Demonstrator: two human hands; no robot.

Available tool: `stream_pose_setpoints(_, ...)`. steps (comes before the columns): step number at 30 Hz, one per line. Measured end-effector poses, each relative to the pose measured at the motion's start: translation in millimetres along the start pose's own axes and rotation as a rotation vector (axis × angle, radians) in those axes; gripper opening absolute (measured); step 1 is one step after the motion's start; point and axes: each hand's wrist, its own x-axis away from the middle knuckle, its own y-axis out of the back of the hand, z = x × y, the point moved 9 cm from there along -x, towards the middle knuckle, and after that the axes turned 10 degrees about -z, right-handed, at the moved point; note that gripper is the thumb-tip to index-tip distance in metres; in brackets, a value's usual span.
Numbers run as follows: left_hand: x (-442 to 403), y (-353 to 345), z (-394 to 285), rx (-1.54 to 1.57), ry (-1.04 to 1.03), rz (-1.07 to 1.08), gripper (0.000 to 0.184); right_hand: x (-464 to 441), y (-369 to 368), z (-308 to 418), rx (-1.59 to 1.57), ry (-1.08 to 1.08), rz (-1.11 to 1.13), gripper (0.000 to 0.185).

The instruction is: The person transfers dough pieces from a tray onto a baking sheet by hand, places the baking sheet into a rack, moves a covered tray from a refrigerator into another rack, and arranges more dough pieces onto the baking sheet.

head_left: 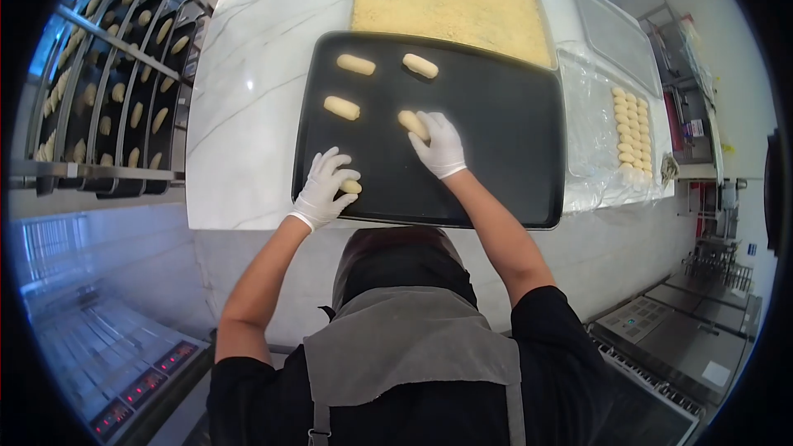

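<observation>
On a large black tray [496, 157] lie three free dough rolls: one at the upper left [356, 64], one below it [342, 108], and one at the upper middle [420, 66]. My right hand [442, 147], in a white glove, grips another dough roll [410, 122] near the tray's middle. At the tray's lower left, my gloved left hand [325, 188] has its fingers around a dough roll [350, 187], part of which the hand hides.
A shallow tray of yellow crumbs [450, 4] lies behind the black tray. Several small dough pieces [633, 132] stand in rows on plastic film at the right. A rack [116, 74] with trays of dough rolls is at the left.
</observation>
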Motion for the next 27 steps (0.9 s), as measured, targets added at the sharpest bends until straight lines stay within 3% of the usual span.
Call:
stream_pose_setpoints(3,-3,-8,8,0.058,0.004,-0.053,0.042,-5,12,3,-0.239,-0.092,-0.25,0.046)
stream_pose_setpoints(7,-8,5,-6,0.072,-0.061,-0.121,0.041,-13,4,12,0.034,0.087,-0.171,0.036)
stream_pose_setpoints(10,-9,6,-15,0.084,-0.043,-0.141,0.043,-12,6,8,0.007,0.088,-0.141,0.024)
stream_pose_setpoints(13,-7,2,-15,0.035,-0.019,-0.102,0.047,-9,2,1,0.029,0.032,0.062,0.041)
stream_pose_setpoints(14,-6,3,-17,0.009,-0.034,-0.126,0.053,-5,15,-1,0.056,0.014,0.04,0.041)
stream_pose_setpoints(16,-5,4,-16,-0.011,-0.062,-0.148,0.06,-1,64,-8,-0.254,-0.089,-0.273,0.055)
stream_pose_setpoints(18,1,22,-18,-0.005,-0.055,-0.374,0.07,3,136,-34,-0.196,-0.074,-0.375,0.059)
stream_pose_setpoints(19,3,19,-26,0.001,-0.065,-0.369,0.07,11,180,-56,-0.15,-0.043,-0.466,0.062)
stream_pose_setpoints(21,8,28,-39,0.096,-0.007,-0.565,0.067,32,245,-143,-0.059,-0.17,-0.594,0.06)
stream_pose_setpoints(22,6,20,-55,0.098,-0.01,-0.562,0.067,44,275,-200,0.014,-0.344,-0.537,0.061)
stream_pose_setpoints(23,4,11,-73,0.14,0.008,-0.602,0.065,57,311,-253,0.22,-0.231,-0.661,0.062)
stream_pose_setpoints(25,-3,-13,-119,0.217,0.049,-0.675,0.06,85,370,-382,0.349,-0.356,-0.694,0.069)
stream_pose_setpoints(27,-32,-55,-183,0.303,0.017,-0.615,0.058,103,415,-487,0.375,-0.533,-0.534,0.072)
